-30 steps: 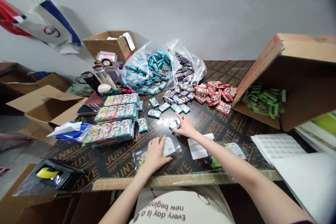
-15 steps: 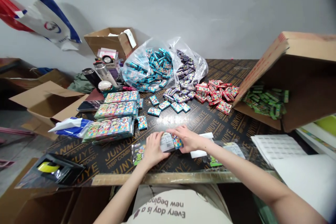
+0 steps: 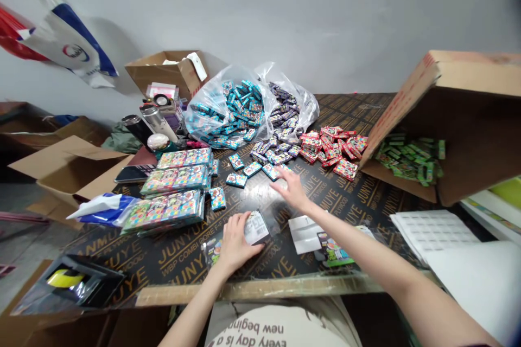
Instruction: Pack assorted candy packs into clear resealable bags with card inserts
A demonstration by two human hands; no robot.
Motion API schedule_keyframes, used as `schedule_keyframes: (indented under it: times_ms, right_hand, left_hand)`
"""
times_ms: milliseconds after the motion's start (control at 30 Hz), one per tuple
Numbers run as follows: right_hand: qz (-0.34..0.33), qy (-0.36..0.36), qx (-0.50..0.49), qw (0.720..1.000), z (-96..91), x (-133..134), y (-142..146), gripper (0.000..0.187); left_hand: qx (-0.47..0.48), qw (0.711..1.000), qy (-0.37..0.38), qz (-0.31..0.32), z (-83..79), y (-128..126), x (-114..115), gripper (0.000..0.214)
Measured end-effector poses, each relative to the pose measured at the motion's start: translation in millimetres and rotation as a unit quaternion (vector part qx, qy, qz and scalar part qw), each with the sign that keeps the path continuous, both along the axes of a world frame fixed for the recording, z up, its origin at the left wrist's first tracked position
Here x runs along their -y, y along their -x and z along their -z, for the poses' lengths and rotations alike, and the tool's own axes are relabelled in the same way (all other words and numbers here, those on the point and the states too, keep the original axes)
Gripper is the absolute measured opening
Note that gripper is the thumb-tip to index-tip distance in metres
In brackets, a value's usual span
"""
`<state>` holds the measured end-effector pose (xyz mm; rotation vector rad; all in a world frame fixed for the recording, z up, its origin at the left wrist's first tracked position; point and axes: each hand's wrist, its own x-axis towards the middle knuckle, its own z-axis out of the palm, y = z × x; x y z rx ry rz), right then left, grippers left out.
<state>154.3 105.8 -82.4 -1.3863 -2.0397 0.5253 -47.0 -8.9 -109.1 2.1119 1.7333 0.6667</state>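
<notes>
My left hand (image 3: 236,241) rests over a dark, clear-fronted plastic packet (image 3: 257,229) with a printed white label, its thumb along the near edge and its fingers across the top. What the packet contains is hidden. Stretched forward, my right hand (image 3: 292,190) has thumb and fingers apart, its fingertips at a small blue box (image 3: 270,172) in a loose group. I cannot tell whether the fingertips touch it. Beside that group lie purple boxes (image 3: 280,158) and a heap of red boxes (image 3: 331,145). Another blue box (image 3: 217,198) lies alone, left of the packet.
Filled, colourful packs (image 3: 165,207) are stacked at left. Clear bags of blue boxes (image 3: 244,105) and purple boxes (image 3: 285,103) stand behind. At right, a tipped carton (image 3: 401,103) holds green boxes (image 3: 411,157). A tape dispenser (image 3: 77,282) sits front left, white sheets (image 3: 435,233) right.
My right hand has left the packet and moved forward to the blue boxes. The blue box it held at the packet no longer shows. My left hand stays on the packet.
</notes>
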Motion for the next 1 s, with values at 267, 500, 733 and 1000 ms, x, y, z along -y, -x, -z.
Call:
schedule_keyframes:
  times_ms: [267, 500, 733, 1000]
  right_hand:
    - [0.207, 0.031, 0.074, 0.975, 10.7, -105, 8, 0.082]
    - [-0.147, -0.085, 0.049, 0.984, -8.9, -21, -7, 0.081]
    - [-0.319, 0.0, 0.071, 0.945, -23.3, 23, -42, 0.082]
    - [-0.231, 0.022, 0.012, 0.973, -7.0, 38, -57, 0.084]
  left_hand:
    - [-0.002, 1.0, 0.01, -0.01, 7.8, -9, 4, 0.073]
    - [0.002, 0.995, -0.021, -0.094, -2.1, 0, -35, 0.071]
    - [0.01, 0.997, -0.04, 0.07, -12.9, -27, -49, 0.073]
    - [0.007, 0.997, -0.055, 0.055, -13.3, -44, -62, 0.07]
